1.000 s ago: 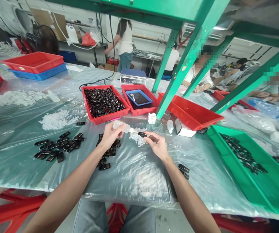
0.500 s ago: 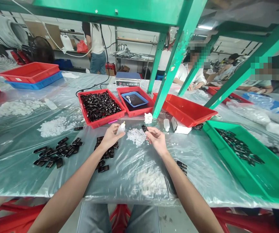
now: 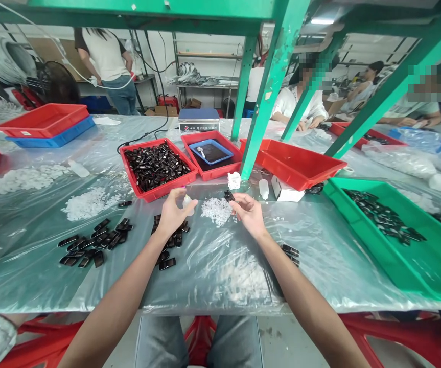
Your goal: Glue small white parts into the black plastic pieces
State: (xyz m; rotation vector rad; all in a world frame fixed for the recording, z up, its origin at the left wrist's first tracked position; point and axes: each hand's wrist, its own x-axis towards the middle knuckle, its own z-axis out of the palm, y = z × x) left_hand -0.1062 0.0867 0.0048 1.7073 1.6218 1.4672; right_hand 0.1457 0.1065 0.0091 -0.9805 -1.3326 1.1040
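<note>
Head view, single entry.

Left hand (image 3: 173,213): curled round a small white squeeze bottle (image 3: 188,202), nozzle up. A second ago the nozzle lay sideways, its tip against the black part; now the bottle is upright and drawn back to the 9 o'clock side of the white heap. Judged: the dosing touch on this piece is over.

Right hand (image 3: 248,213): fingertips pinched on one small black cartridge (image 3: 228,196), held above the sheet at 12 o'clock from the palm. It has parted from the bottle; the two hands now stand apart, with the heap of white plastic bits (image 3: 216,210) between them.

Loose black cartridges (image 3: 168,240): a cluster under and at 6 o'clock from the left hand. A second spread (image 3: 94,242) lies well off at 9 o'clock.

Red tray of black cartridges (image 3: 156,165): at 12 o'clock from the left hand, well filled.

Red tray with blue dish (image 3: 211,154): just beside the first at its 3 o'clock; a small spoon rests in the dish.

Green tray (image 3: 389,235): at 3 o'clock from the right hand, well apart, holding a line of black pieces.

Green frame post (image 3: 262,97): rises behind the trays.

Other people: seated and standing beyond the table, at 12 to 2 o'clock; their hands are nowhere near this station.
</note>
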